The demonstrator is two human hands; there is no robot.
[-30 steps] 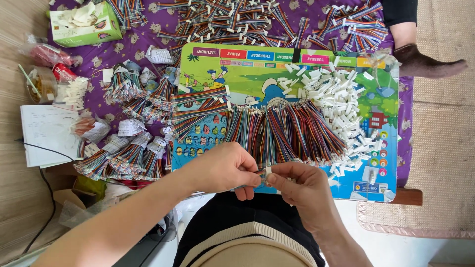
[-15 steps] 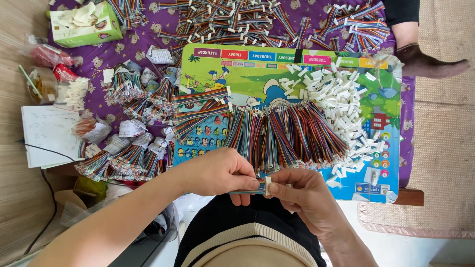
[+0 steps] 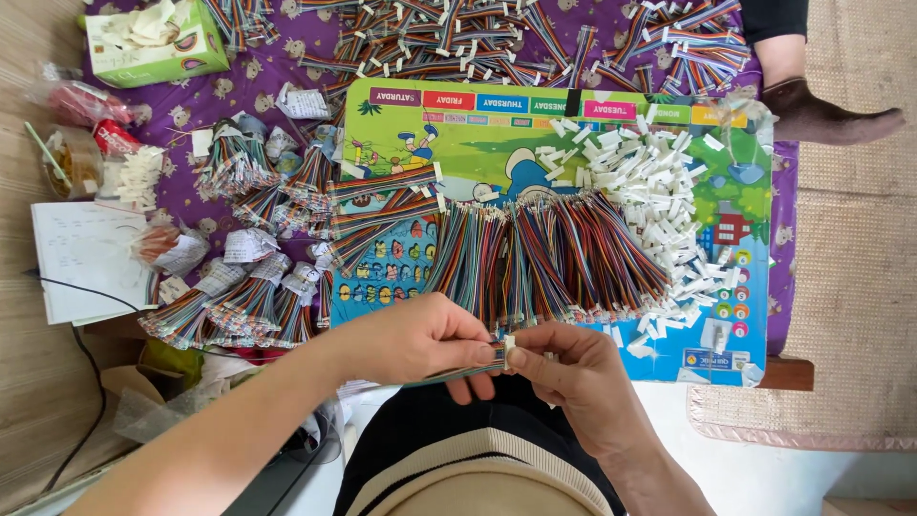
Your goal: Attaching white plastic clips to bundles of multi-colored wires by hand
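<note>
My left hand [image 3: 415, 336] pinches a short multicoloured ribbon cable [image 3: 458, 371] near its end. My right hand [image 3: 573, 368] meets it from the right, thumb and forefinger closed on a small white connector [image 3: 509, 341] at the cable's tip. Both hands hover just below the front edge of a colourful picture board [image 3: 478, 153]. On the board lies a fanned row of loose multicoloured cables [image 3: 544, 253], and to its right a heap of small white connectors [image 3: 650, 182].
Bundled cables with paper tags [image 3: 239, 296] lie left on the purple cloth [image 3: 277, 72]. More finished cables [image 3: 458, 33] are spread at the back. A green tissue box [image 3: 158, 38], a notebook [image 3: 86, 258] and another person's foot [image 3: 826, 110] are around.
The hands stay together at the board's front edge; the fingers have shifted slightly on the cable end and connector. Nothing else moved.
</note>
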